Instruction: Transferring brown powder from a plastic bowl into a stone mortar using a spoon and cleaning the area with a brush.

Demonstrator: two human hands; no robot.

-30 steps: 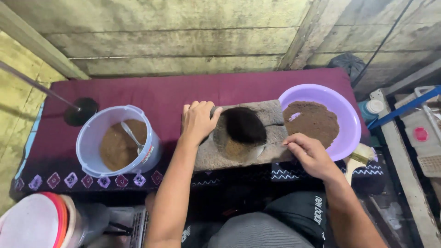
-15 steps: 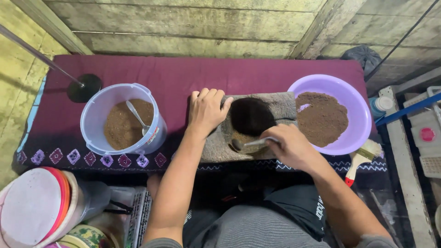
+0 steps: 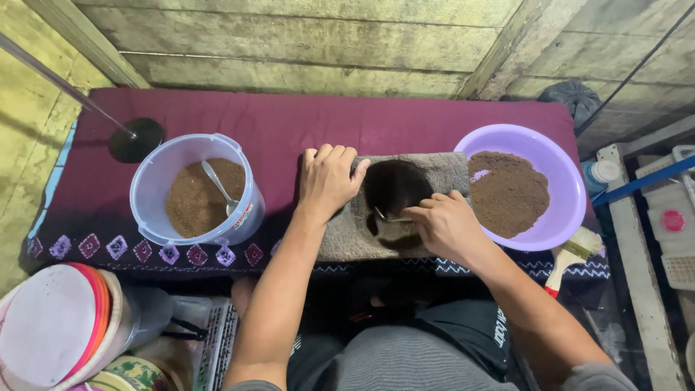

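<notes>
My left hand [image 3: 328, 181] rests flat on the left part of a grey stone slab [image 3: 346, 235], beside a dark hollow [image 3: 394, 187] in its middle. My right hand [image 3: 445, 226] grips a metal spoon [image 3: 385, 216], whose tip reaches into the hollow's lower edge. To the right stands a purple basin [image 3: 568, 181] with brown powder [image 3: 514, 192]. On the left stands a pale blue bucket [image 3: 152, 188] holding brown powder and a spoon [image 3: 218, 187].
A maroon cloth [image 3: 289, 123] covers the low table. A black round base with a metal rod [image 3: 135, 137] stands at far left. Stacked lids [image 3: 51, 326] lie bottom left. A brush [image 3: 572, 257] lies bottom right, plastic crates [image 3: 670, 232] beyond it.
My right hand moved left from beside the purple basin to the hollow, now with the spoon in it. My left hand stayed on the slab. The camera view shifted a little.
</notes>
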